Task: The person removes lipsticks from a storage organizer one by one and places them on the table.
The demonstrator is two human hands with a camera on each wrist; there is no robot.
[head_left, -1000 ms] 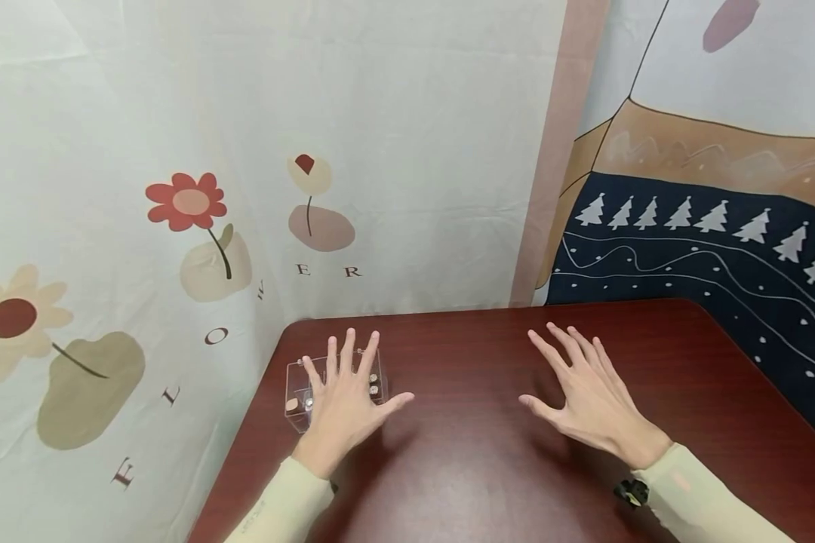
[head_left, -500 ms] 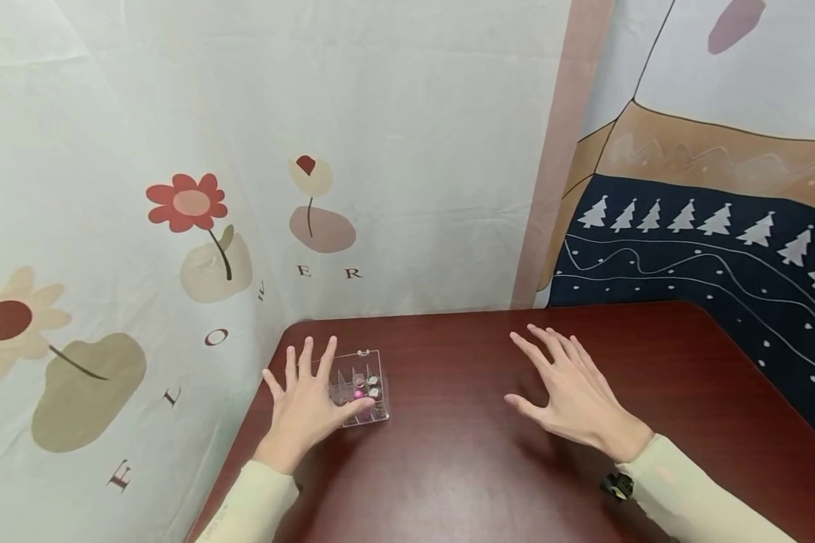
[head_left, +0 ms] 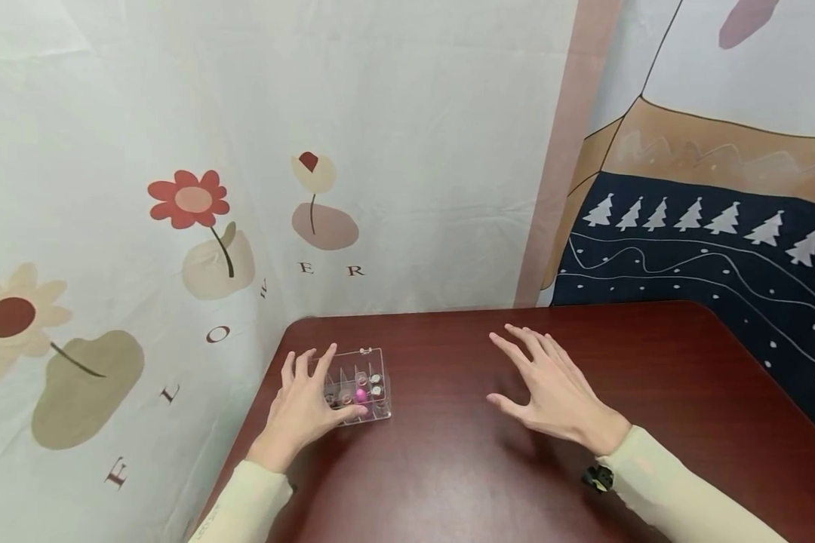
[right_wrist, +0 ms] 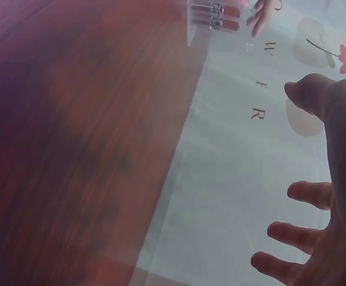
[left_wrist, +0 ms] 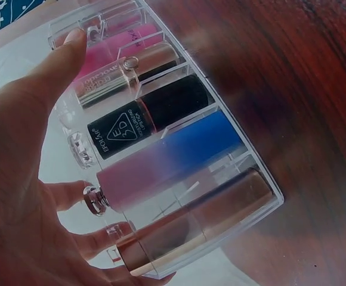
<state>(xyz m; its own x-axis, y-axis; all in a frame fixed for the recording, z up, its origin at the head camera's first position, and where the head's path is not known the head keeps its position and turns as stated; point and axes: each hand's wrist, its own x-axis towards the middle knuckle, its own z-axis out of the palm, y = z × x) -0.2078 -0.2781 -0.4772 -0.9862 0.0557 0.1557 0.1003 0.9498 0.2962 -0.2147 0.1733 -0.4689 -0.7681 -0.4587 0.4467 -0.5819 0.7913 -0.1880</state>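
A clear lipstick organizer [head_left: 379, 408] sits on the table at the back left. My left hand [head_left: 300, 413] spreads over its left part, thumb along the near side and fingers toward the back, hiding that part. Close up in the left wrist view, a black lipstick [left_wrist: 143, 122], a blue-and-pink lipstick [left_wrist: 179, 158] and a copper-coloured lipstick [left_wrist: 197, 220] lie in slots behind the clear wall. The thumb overlaps the organizer's end by a magenta tube [left_wrist: 110, 50]; the other fingers reach behind it. My right hand [head_left: 553, 398] hovers over the table, fingers spread, holding nothing.
The dark red wooden table [head_left: 441, 467] ends at a white flower-printed cloth [head_left: 414, 166] behind and to the left. A navy cloth with white trees [head_left: 693, 249] hangs at the right. A dark wrist device [head_left: 598, 477] sits at the right sleeve.
My left hand has shifted left, uncovering the organizer's right part, and its fingers have bent around the left part. My right hand has drifted left, still spread. The organizer stays in place.
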